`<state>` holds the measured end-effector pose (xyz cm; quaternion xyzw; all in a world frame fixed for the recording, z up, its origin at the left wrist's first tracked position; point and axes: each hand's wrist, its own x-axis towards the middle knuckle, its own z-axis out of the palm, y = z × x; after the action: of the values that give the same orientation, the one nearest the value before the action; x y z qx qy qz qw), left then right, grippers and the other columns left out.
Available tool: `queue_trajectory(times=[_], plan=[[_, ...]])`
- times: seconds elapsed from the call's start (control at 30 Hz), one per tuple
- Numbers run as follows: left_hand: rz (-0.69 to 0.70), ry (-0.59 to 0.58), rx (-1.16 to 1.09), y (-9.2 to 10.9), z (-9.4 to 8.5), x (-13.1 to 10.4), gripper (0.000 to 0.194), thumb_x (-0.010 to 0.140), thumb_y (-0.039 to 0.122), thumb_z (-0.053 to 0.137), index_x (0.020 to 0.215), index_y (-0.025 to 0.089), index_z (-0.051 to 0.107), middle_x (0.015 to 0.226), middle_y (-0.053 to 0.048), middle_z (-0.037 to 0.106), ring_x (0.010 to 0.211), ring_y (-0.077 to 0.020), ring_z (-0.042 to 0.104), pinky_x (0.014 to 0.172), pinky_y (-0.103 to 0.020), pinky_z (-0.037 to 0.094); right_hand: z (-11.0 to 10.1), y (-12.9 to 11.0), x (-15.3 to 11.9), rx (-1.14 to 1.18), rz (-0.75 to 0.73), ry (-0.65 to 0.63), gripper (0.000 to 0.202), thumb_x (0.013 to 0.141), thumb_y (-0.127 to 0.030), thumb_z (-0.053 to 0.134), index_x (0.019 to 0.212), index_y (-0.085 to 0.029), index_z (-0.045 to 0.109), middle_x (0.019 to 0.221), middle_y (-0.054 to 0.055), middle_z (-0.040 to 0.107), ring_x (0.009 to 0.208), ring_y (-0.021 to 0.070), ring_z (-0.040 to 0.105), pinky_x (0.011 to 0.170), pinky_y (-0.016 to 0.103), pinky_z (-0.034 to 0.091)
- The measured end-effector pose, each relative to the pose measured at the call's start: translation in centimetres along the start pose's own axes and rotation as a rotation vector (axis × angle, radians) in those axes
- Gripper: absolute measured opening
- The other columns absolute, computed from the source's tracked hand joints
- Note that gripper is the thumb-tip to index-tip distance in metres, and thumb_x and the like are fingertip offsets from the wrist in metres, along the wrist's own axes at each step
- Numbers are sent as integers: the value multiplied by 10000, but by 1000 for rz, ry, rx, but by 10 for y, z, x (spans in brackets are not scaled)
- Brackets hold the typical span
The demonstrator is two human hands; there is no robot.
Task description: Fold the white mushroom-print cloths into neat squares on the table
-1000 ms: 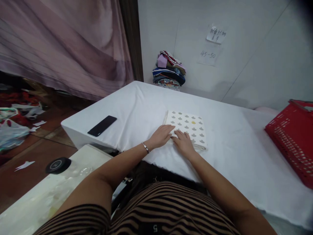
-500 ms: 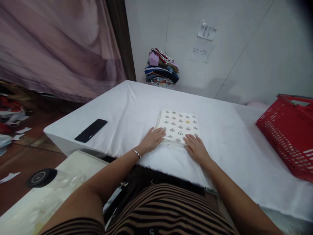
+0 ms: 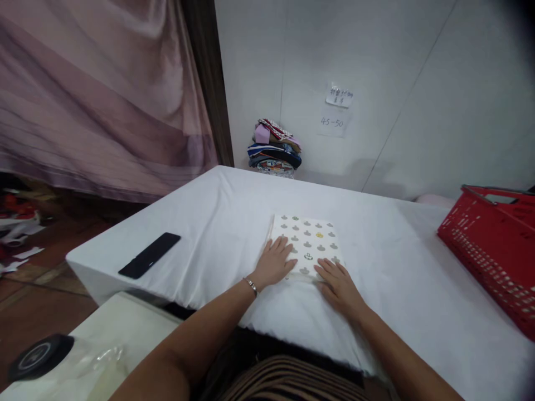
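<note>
A folded white cloth [image 3: 308,245] printed with small grey, green and yellow motifs lies flat near the front edge of the white-covered table [image 3: 234,223]. My left hand [image 3: 273,262], with a bracelet at the wrist, rests flat on the cloth's near left part, fingers spread. On the near right corner lies my right hand [image 3: 339,284], its fingers stretched out over the fabric. Both palms face down, and neither hand grips anything. Parts of the cloth's near edge are hidden under the hands.
A black phone-like slab [image 3: 149,255] lies at the table's left. A red plastic basket [image 3: 497,245] stands at the right. Folded fabrics [image 3: 275,149] are stacked by the wall behind. At lower left, a white surface holds a round black object [image 3: 40,356] and clear plastic [image 3: 106,362].
My left hand has slid right and farther onto the cloth. My right hand stays at the near right corner. The camera view has tilted upward, so everything sits lower.
</note>
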<state>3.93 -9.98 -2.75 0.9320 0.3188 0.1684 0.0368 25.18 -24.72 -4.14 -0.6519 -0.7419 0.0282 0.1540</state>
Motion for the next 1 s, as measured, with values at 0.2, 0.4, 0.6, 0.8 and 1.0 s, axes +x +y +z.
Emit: queue_trajectory(times=[0.2, 0.4, 0.6, 0.8, 1.0], plan=[[-21, 31, 0, 2, 2, -2, 459, 921, 462, 413, 1306, 223, 486, 1447, -102, 420, 1373, -271, 304, 1116, -513, 237, -28, -17, 56, 143, 164, 33, 483, 964, -483, 284, 1341, -278, 505, 1468, 58, 401, 1391, 234, 284, 1089, 500, 294], [-31, 22, -12, 0, 4, -5, 474, 925, 485, 391, 1321, 239, 477, 1457, -78, 411, 1381, -254, 292, 1130, -499, 214, -8, -5, 102, -113, 286, -61, 528, 945, -458, 356, 1411, -216, 409, 1523, 117, 283, 1415, 294, 197, 1091, 572, 202], [-51, -7, -95, -2, 5, -2, 482, 911, 501, 420, 1301, 230, 501, 1460, -81, 408, 1380, -259, 295, 1126, -516, 216, 15, 13, 93, -185, 275, -72, 538, 954, -470, 295, 1434, -238, 371, 1525, 101, 282, 1407, 284, 224, 1078, 557, 230], [-399, 205, -340, -32, -9, 22, 290, 887, 368, 500, 1095, 203, 617, 1222, -92, 613, 1148, -227, 546, 956, -381, 441, 11, 16, 98, -188, 298, -105, 529, 944, -466, 302, 1426, -261, 378, 1522, 96, 295, 1404, 279, 235, 1070, 562, 237], [-700, 75, -509, -57, -9, 30, 199, 817, 386, 575, 865, 196, 611, 903, -57, 682, 824, -206, 633, 715, -313, 470, 4, -2, 126, -44, 304, -54, 495, 947, -411, 315, 1362, -188, 467, 1491, 140, 346, 1394, 303, 254, 1067, 580, 230]])
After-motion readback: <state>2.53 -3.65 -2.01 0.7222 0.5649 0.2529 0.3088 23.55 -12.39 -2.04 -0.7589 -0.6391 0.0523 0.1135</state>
